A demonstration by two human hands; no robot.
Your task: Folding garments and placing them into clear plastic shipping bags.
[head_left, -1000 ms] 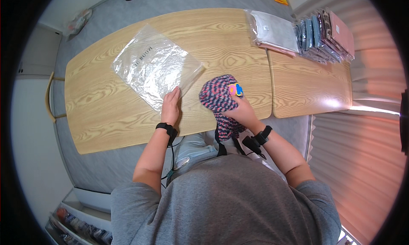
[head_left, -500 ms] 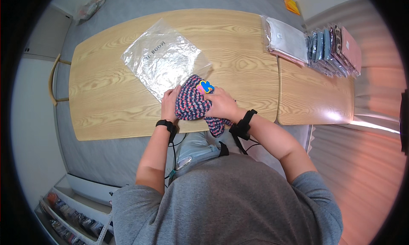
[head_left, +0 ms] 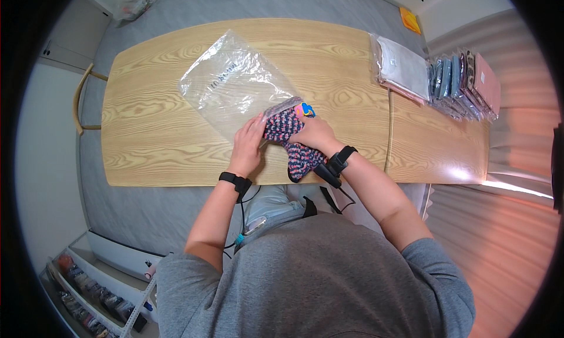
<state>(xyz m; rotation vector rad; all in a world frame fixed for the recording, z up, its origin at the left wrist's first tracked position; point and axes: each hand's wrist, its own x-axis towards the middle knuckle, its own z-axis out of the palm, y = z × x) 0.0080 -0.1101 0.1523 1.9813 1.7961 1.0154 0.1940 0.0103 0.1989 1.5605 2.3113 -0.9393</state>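
Note:
A chunky knitted piece (head_left: 285, 126) in navy with pink flecks lies folded at the near side of the table; its exact kind is unclear. A blue, yellow and pink patch (head_left: 306, 110) sits at its upper right. My right hand (head_left: 316, 135) grips the knit from the right, thumb on top. A flat, clear plastic bag (head_left: 226, 82) with dark print lies beyond it, and the bag's near corner overlaps the knit's upper edge. My left hand (head_left: 248, 143) is closed on the bag's edge beside the knit, fingertips partly hidden.
Bagged folded textiles (head_left: 402, 64) and a row of packed garments (head_left: 461, 82) stand at the table's far right. A wooden chair (head_left: 82, 100) is at the left edge. Shelves (head_left: 97, 285) with packed goods are at lower left. Cables hang from my wrist straps.
The knitted piece has moved right and turned, its upper edge now under the bag's film. My left hand has shifted from the knit's side onto the bag's edge.

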